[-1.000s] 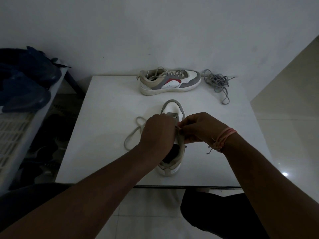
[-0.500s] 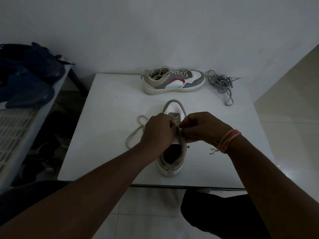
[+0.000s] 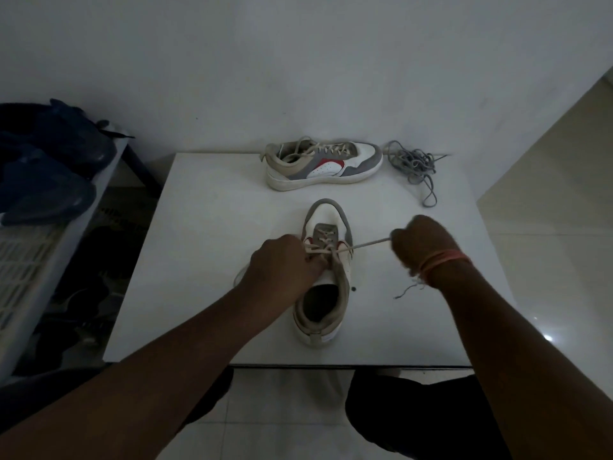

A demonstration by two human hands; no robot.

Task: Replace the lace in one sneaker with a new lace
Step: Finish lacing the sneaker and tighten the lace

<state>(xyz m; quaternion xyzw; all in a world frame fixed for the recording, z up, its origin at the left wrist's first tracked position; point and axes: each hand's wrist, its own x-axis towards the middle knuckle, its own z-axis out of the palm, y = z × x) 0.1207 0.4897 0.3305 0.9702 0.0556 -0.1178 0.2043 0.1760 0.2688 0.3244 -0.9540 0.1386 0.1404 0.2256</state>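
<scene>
Standing toe-away on the white table (image 3: 205, 200), near sneaker (image 3: 326, 287); laced second sneaker (image 3: 323, 166) and grey lace bundle (image 3: 413, 164) at the far edge. Pinning the crossings, left hand (image 3: 282, 263), fingers curled around lace there. Drawing the beige lace (image 3: 368, 244) taut rightward, right hand (image 3: 423, 242), clenched on its end. Risking a dragged shoe or snagged eyelet under harder pulling.

One head-worn camera looks forward and down, close over the white table (image 3: 199, 227) against the wall.
</scene>
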